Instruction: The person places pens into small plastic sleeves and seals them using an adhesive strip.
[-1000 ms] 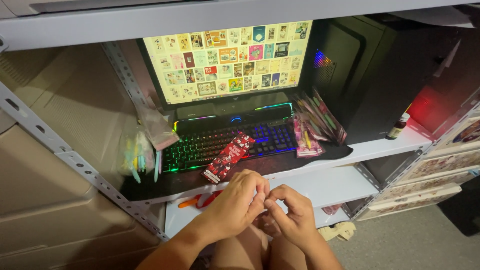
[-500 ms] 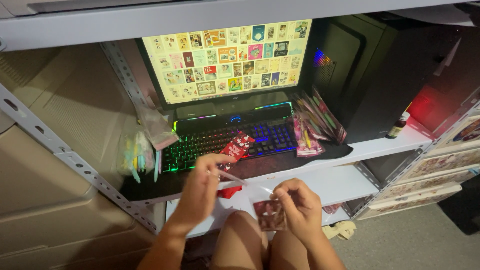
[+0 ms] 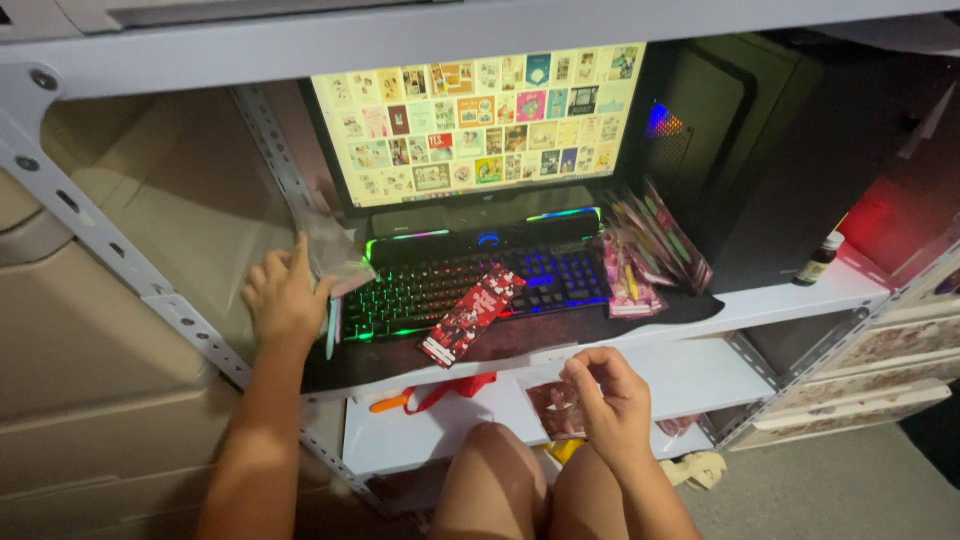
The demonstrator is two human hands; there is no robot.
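On the white shelf (image 3: 700, 375), fingers (image 3: 580, 375) pinch a small dark-red packet (image 3: 553, 408).

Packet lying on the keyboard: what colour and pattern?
The packet is red with small white and dark figures; head view.

Home packing nook: metal shelf rack (image 3: 120, 260) w/ monitor (image 3: 480, 120), RGB keyboard (image 3: 470, 280), PC tower (image 3: 740, 150), cardboard boxes (image 3: 90, 400) alongside.

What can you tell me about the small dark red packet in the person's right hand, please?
The small dark red packet looks like a thin, glossy, see-through sleeve with dark red printed contents. The right hand pinches its upper right corner with the fingers, holding it above the knees, in front of the lower white shelf. Nothing else touches it.
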